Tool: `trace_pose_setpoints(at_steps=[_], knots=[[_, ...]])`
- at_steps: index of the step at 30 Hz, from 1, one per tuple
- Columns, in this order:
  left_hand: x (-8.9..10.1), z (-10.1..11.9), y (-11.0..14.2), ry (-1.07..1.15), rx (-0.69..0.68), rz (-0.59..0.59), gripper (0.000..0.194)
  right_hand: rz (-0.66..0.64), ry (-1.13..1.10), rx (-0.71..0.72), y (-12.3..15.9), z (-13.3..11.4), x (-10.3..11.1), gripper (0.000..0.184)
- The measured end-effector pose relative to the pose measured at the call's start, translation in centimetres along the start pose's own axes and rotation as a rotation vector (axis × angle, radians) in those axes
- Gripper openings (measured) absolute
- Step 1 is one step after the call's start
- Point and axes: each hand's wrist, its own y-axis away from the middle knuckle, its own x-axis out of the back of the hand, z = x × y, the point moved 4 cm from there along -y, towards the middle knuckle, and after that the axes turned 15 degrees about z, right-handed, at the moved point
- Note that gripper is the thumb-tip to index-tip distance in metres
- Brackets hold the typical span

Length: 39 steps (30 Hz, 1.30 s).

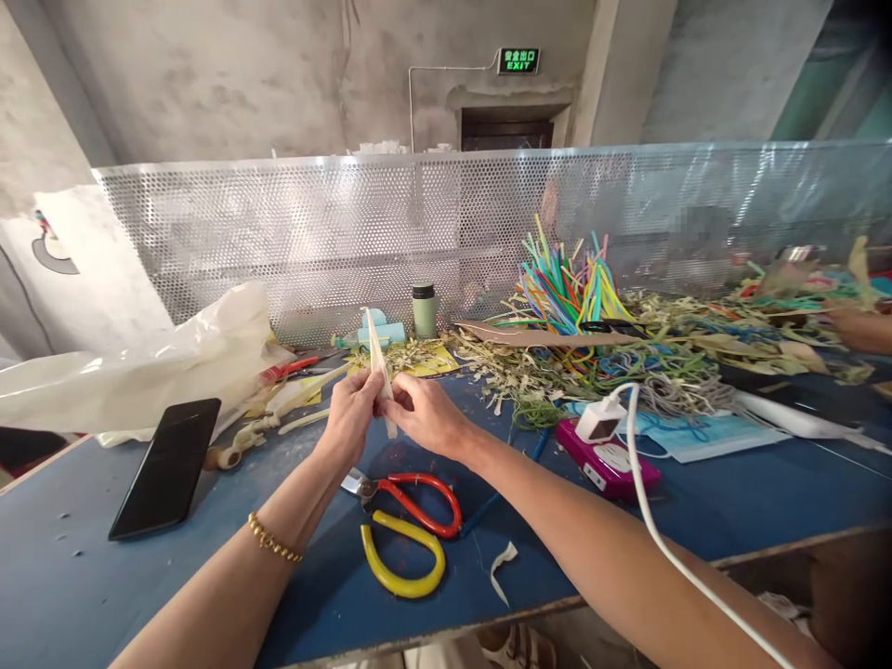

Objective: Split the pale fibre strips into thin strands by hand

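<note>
My left hand (354,409) and my right hand (426,414) meet over the middle of the table, fingers pinched together on a thin cream-coloured strip (377,349). The strip stands nearly upright, its tip above my hands and its lower end showing below them. What it is made of, I cannot tell. Just below my hands lies a pair of scissors (446,506) with one red and one yellow handle, its blades partly hidden by my left hand. A short white curled scrap (500,569) lies near the table's front edge.
A black phone (167,469) and clear plastic sheeting (202,348) are at left. Behind stand a green flask (424,311), colourful bundled strips (575,288) and heaped dry scraps (502,358). At right, a purple power socket (606,457) trails a white cable (637,492); another person's hand (860,330) shows.
</note>
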Motion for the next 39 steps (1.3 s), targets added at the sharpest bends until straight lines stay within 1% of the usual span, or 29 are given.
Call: trace_pose_setpoints(at_steps=[3, 5, 7, 9, 11, 12, 14, 16, 18, 21, 25, 27, 29, 33, 39], knots=[[0.3, 0.8, 0.1, -0.168, -0.171, 0.077, 0.034, -0.014, 0.051, -0.123, -0.1, 0.6, 0.0, 0.013], [0.4, 1.3, 0.4, -0.286, -0.281, 0.106, 0.03, -0.002, 0.076, -0.165, -0.1, 1.0, 0.0, 0.011], [0.3, 1.6, 0.7, -0.34, -0.339, 0.099, 0.025, 0.014, 0.087, -0.185, 0.0, 1.4, 0.0, 0.01], [0.1, 1.5, 0.8, -0.352, -0.362, 0.082, 0.025, 0.028, 0.097, -0.195, 0.0, 1.6, -0.1, 0.01], [0.0, 1.1, 0.8, -0.312, -0.317, 0.058, 0.027, 0.029, 0.097, -0.198, 0.1, 1.6, 0.0, 0.01], [-0.1, 0.8, 0.7, -0.255, -0.255, 0.035, 0.027, 0.022, 0.09, -0.199, 0.1, 1.5, 0.0, 0.01], [-0.3, 0.2, 0.6, -0.093, -0.082, -0.034, 0.027, 0.003, 0.069, -0.212, 0.0, 1.5, 0.1, 0.011], [-0.6, -0.2, 0.7, 0.048, 0.075, -0.105, 0.027, -0.023, 0.045, -0.253, 0.0, 1.5, 0.1, 0.013], [-0.7, -0.1, 0.8, 0.111, 0.149, -0.145, 0.029, -0.052, 0.015, -0.313, 0.0, 1.5, 0.1, 0.012], [-0.6, 0.3, 0.8, 0.121, 0.147, -0.135, 0.029, -0.05, -0.028, -0.377, 0.1, 1.4, 0.0, 0.008], [-0.1, 1.0, 0.5, 0.069, 0.063, -0.03, 0.026, 0.034, -0.105, -0.398, 0.0, 0.9, 0.4, 0.01], [0.1, 1.2, 0.3, 0.057, 0.046, 0.0, 0.025, 0.046, -0.151, -0.392, -0.1, 0.8, 0.7, 0.014], [0.1, 1.1, 0.2, 0.074, 0.061, -0.006, 0.024, 0.044, -0.153, -0.351, -0.3, 0.7, 0.9, 0.018], [-0.1, 1.0, 0.4, 0.116, 0.09, -0.043, 0.024, 0.06, -0.07, -0.27, -0.5, 0.6, 1.4, 0.027], [-0.2, 1.0, 0.6, 0.084, 0.08, -0.068, 0.029, 0.004, -0.025, -0.253, -0.4, 0.6, 1.3, 0.034]])
